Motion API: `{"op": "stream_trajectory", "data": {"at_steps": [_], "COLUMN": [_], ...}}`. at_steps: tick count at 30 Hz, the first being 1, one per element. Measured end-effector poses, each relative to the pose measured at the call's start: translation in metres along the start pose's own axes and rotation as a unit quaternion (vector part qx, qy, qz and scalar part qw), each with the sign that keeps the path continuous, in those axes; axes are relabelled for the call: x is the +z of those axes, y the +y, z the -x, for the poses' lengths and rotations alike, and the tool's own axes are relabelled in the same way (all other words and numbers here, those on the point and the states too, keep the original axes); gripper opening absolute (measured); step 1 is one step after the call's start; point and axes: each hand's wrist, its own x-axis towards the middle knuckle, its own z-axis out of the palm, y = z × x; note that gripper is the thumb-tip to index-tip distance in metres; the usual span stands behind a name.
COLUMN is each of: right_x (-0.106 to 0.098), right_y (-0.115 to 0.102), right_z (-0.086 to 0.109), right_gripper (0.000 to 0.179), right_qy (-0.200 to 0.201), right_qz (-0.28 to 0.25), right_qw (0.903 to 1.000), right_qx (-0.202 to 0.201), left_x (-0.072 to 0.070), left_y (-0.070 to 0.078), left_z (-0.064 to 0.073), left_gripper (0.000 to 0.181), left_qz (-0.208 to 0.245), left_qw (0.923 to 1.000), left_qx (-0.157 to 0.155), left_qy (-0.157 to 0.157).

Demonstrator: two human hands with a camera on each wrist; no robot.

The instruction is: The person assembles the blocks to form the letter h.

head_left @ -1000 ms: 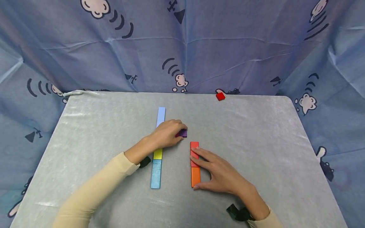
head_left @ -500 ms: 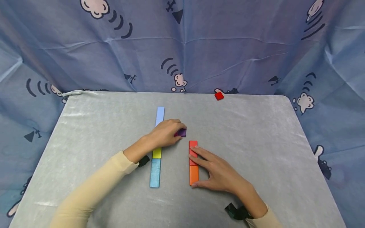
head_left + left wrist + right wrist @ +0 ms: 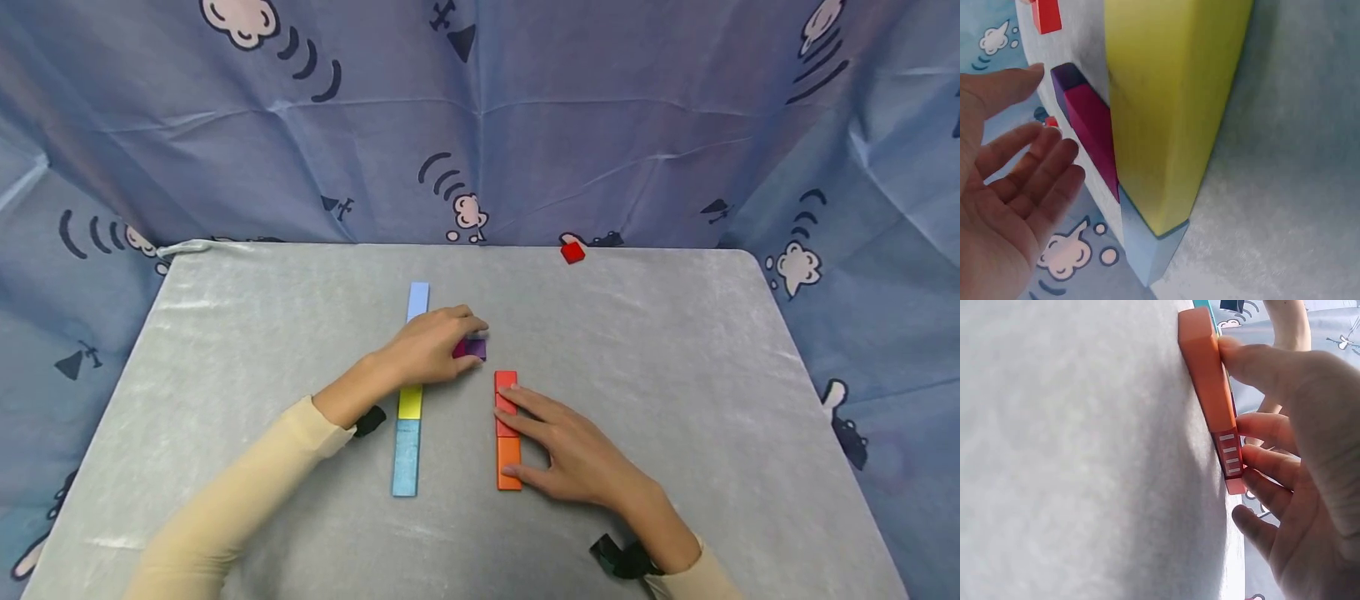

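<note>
My left hand (image 3: 427,343) reaches across a row of blocks and spreads its thumb and fingers around a purple block (image 3: 476,349) and a magenta block (image 3: 1090,125) that lie end to end. In the left wrist view a gap shows between the fingers and both blocks. My right hand (image 3: 570,446) rests its fingertips on the red blocks (image 3: 506,380), with the thumb on the orange block (image 3: 509,462) in line with them. Beneath the left hand runs the row with a light blue block (image 3: 418,298), a yellow block (image 3: 410,403) and a teal block (image 3: 406,458); its middle is hidden.
A small red block (image 3: 573,252) lies at the far edge of the grey cloth-covered table (image 3: 712,350). Blue patterned curtains (image 3: 600,125) hang behind the table and at both sides. Each wrist wears a dark strap (image 3: 626,560).
My left hand has loosened from the purple and magenta blocks, showing more of them. The right thumb has moved from beside the orange block's near end onto it. The whole view has shifted slightly.
</note>
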Motion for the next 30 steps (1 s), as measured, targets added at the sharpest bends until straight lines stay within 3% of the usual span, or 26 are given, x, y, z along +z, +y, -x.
{"op": "stream_trajectory", "data": {"at_steps": [14,30], "right_x": [0.0002,0.0026], "right_y": [-0.0001,0.0012], "right_z": [-0.0004,0.0005], "right_gripper": [0.075,0.074], "right_qy": [0.000,0.003], "right_qz": [0.001,0.006], "right_qw": [1.0000,0.9999], "right_qx": [-0.002,-0.009], "left_x": [0.0054,0.0046], "left_y": [-0.0040,-0.0008], "left_z": [0.0025,0.0033], "left_gripper": [0.035,0.035], "left_qz": [-0.003,-0.015], "left_qw": [1.0000,0.9997], "left_qx": [-0.008,-0.020], "left_qy": [-0.004,-0.005]}}
